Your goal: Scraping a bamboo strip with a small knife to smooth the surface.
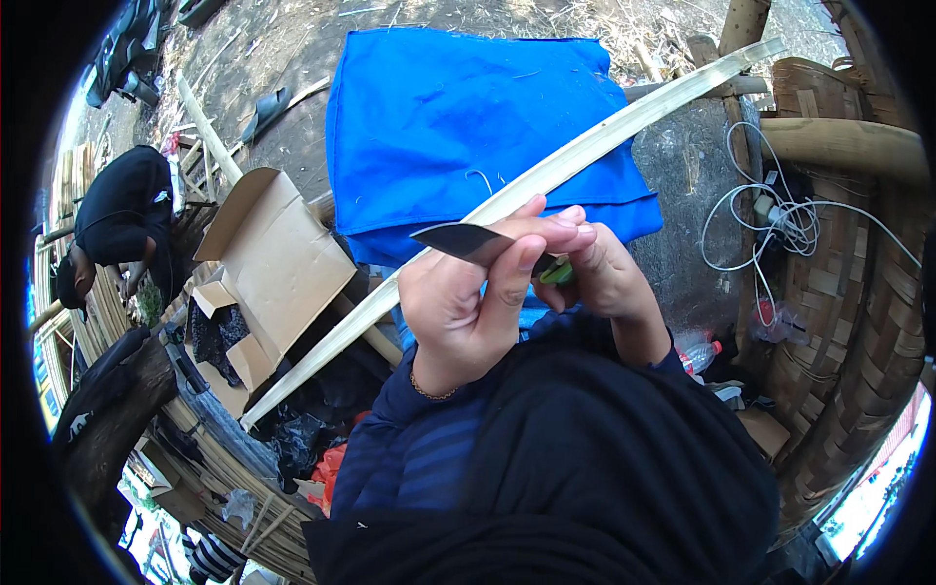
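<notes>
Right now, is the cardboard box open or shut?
Open: the cardboard box has its flaps spread wide, with dark material showing inside.

Knife handle (558, 274) mostly hidden, perhaps green, between fingers (561, 231).

Both hands grip close together, the left hand (468, 302) and right hand (600, 268) touching around the knife blade (463, 239), so nothing passes between them. The long bamboo strip (546, 175) bars the way diagonally just beyond the grip. Above it the blue cloth (458, 117) lies flat and open. Left of the grip the cardboard box (273, 263) crowds the way; right, white cables (770, 214) tangle against woven bamboo.
</notes>
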